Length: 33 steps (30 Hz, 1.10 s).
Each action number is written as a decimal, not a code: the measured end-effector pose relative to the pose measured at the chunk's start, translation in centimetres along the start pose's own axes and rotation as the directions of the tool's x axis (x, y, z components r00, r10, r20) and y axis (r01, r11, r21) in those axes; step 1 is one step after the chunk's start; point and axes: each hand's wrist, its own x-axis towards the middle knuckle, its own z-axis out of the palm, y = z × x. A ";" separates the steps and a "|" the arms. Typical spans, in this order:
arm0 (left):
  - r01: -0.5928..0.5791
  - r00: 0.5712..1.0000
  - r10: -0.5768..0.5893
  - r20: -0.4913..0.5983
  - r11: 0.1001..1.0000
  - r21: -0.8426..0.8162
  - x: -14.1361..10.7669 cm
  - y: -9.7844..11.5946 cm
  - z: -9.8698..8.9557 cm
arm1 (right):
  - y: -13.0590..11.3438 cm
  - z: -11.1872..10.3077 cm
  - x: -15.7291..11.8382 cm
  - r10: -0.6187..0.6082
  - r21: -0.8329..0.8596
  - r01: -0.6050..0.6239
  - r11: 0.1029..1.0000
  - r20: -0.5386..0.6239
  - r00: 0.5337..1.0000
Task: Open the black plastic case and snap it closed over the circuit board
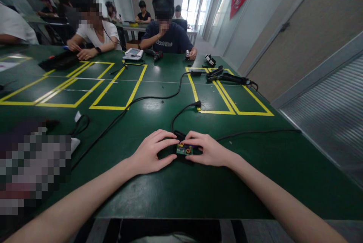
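A small green circuit board with a copper-coloured ring-shaped part lies between my hands, near the middle of the table. My left hand has its fingertips and thumb at the board's left edge. From the other side, my right hand pinches it, thumb at the near edge and fingers over the far one. Just behind the board is a black piece, partly hidden by my fingers. A black cord leads from there to a power plug on the table.
Yellow tape outlines mark the green table. A long black cable crosses it. Black tools lie at the back right, a power drill at the far edge. Several people sit beyond, one person opposite me.
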 end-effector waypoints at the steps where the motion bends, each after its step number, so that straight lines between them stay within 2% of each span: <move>1: -0.008 1.000 0.008 0.009 1.000 -0.003 0.0 0.0 0.0 | -0.9 0.6 0.1 -0.053 0.033 0.051 0.998 0.060 0.997; 3: -0.025 0.997 0.026 0.068 0.999 -0.021 0.0 0.0 -0.1 | -2.1 1.4 0.1 -0.104 0.044 0.099 0.994 0.137 0.985; 6: -0.040 0.988 0.043 0.150 0.999 -0.025 0.0 0.0 -0.3 | -2.2 1.8 -0.1 -0.110 -0.001 0.111 0.994 0.146 0.983; 10: -0.026 0.979 0.024 0.204 1.000 0.006 -0.1 0.0 -0.4 | -1.4 1.8 -0.2 -0.145 -0.033 0.146 0.989 0.031 0.989; 14: 0.026 0.969 -0.050 0.240 0.995 0.099 -0.1 0.0 -0.4 | -1.3 2.0 0.0 -0.196 -0.046 0.191 0.980 -0.116 0.974; 18: 0.074 0.958 -0.109 0.265 0.988 0.138 -0.1 0.0 -0.2 | -1.3 2.3 0.1 -0.160 -0.116 0.147 0.982 -0.111 0.981; 23: 0.085 0.962 -0.119 0.246 0.986 0.147 -0.2 -0.1 0.0 | -1.0 2.1 0.3 -0.091 -0.208 0.073 0.975 -0.078 0.993; 27: 0.081 0.981 -0.103 0.163 0.987 0.136 -0.1 -0.2 -0.1 | -1.1 1.8 0.4 -0.092 -0.237 0.075 0.969 -0.058 0.994; 30: 0.105 0.987 -0.120 0.105 0.985 0.138 -0.1 -0.4 -0.3 | -1.1 1.6 0.5 -0.078 -0.256 0.057 0.965 -0.071 0.994; 33: 0.144 0.980 -0.162 0.111 0.977 0.158 -0.2 -0.8 -0.4 | -0.7 1.4 0.5 -0.070 -0.275 0.040 0.961 -0.099 0.993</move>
